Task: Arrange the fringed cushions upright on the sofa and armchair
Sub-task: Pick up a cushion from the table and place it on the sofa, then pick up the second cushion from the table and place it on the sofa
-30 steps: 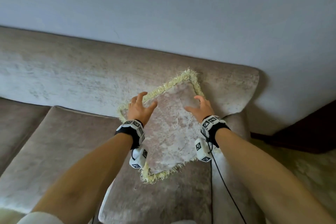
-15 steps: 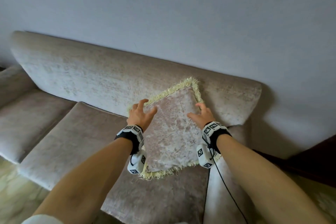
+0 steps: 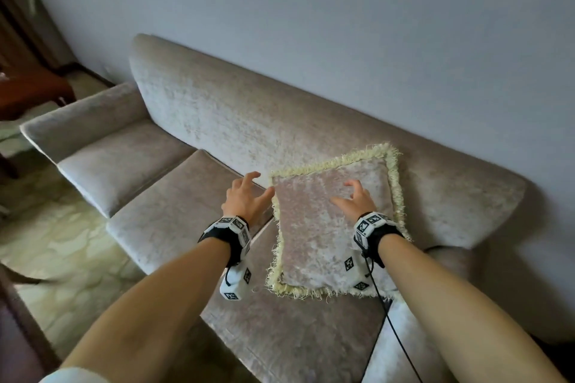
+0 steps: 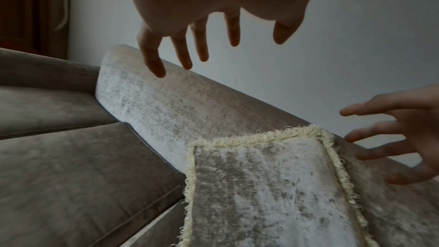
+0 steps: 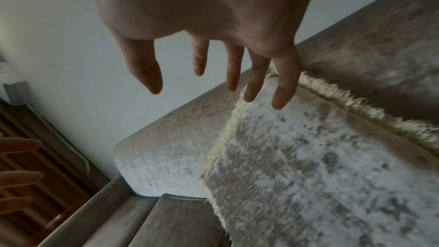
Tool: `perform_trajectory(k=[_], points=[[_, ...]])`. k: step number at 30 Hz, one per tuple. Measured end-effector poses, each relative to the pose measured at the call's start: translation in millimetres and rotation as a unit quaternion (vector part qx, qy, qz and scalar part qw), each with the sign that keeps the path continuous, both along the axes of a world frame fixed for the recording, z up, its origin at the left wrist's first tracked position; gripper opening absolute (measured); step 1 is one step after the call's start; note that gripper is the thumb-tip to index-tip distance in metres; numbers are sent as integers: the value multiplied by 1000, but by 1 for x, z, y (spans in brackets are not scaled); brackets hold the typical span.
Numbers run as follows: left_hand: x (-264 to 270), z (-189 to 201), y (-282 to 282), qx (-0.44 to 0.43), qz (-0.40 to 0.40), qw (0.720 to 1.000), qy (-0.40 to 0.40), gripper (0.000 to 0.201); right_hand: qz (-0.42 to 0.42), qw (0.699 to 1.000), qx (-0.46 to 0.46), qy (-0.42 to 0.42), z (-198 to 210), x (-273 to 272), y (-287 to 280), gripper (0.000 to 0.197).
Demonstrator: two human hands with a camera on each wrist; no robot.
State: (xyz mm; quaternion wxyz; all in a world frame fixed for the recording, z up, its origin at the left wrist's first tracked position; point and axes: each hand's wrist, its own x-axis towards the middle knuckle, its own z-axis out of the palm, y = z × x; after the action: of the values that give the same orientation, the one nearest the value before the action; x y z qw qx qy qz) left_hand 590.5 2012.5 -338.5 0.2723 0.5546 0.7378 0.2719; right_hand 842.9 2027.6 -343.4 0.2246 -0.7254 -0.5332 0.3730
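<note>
A beige velvet cushion with a pale yellow fringe [image 3: 323, 227] [image 4: 266, 194] [image 5: 320, 166] stands leaning against the backrest at the right end of the sofa [image 3: 217, 121]. My left hand [image 3: 245, 196] [image 4: 190, 48] hovers just left of the cushion's upper left corner, fingers spread, holding nothing. In front of the cushion's upper face is my right hand [image 3: 354, 196] [image 5: 213, 78], fingers spread and loose, off the fabric as the wrist views show it.
The sofa's seat cushions [image 3: 161, 214] stretch left to the far armrest [image 3: 81, 121]. A dark wooden table [image 3: 28, 93] stands beyond it by the wall. A patterned floor [image 3: 62, 233] lies in front. A black cable [image 3: 395, 329] trails from my right wrist.
Both hands have come off the cushion, the left one drawing away to the left. The cushion stays leaning on the backrest. The view has swung left, showing more of the sofa.
</note>
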Motion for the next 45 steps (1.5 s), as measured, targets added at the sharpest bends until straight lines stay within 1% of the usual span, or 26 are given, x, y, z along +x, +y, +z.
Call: perform_trajectory(k=[2, 3, 5, 7, 13, 17, 20, 24, 27, 29, 33, 37, 42, 45], points=[[-24, -2, -9, 8, 19, 1000, -6, 77, 22, 1000, 1, 3, -2, -25, 6, 47], [-37, -4, -13, 9, 30, 999, -7, 75, 34, 999, 1, 5, -3, -39, 8, 45], [-65, -8, -22, 8, 57, 998, -3, 62, 64, 998, 5, 4, -5, -69, 12, 40], [-95, -13, -32, 6, 87, 996, -2, 56, 96, 995, 1, 4, -7, -101, 15, 41], [-188, -24, -73, 17, 165, 986, -22, 61, 181, 983, -15, -7, -10, -209, 15, 47], [-262, -31, -106, 7, 222, 974, -39, 61, 227, 973, 1, -37, -10, -290, 8, 51], [-315, -32, -131, -8, 261, 964, -40, 64, 258, 965, -10, -35, -8, -351, 2, 52], [-378, -36, -161, -11, 313, 949, -44, 61, 294, 956, 1, -16, -10, -428, -7, 52], [-412, -37, -183, -3, 350, 936, -35, 49, 331, 943, 0, -12, -7, -479, -17, 53], [-431, -36, -198, -5, 379, 925, -31, 46, 356, 934, 3, -21, -6, -510, -22, 52], [-468, -43, -231, 1, 434, 900, -37, 46, 409, 912, 10, -31, -12, -570, -34, 52], [-490, -50, -265, 0, 493, 869, -40, 47, 467, 883, 5, -43, -24, -622, -50, 54], [-506, -66, -305, -2, 572, 819, -49, 46, 549, 834, -11, -61, -43, -682, -72, 52], [-511, -68, -326, -4, 627, 778, -52, 47, 599, 798, -15, -65, -53, -716, -86, 52]])
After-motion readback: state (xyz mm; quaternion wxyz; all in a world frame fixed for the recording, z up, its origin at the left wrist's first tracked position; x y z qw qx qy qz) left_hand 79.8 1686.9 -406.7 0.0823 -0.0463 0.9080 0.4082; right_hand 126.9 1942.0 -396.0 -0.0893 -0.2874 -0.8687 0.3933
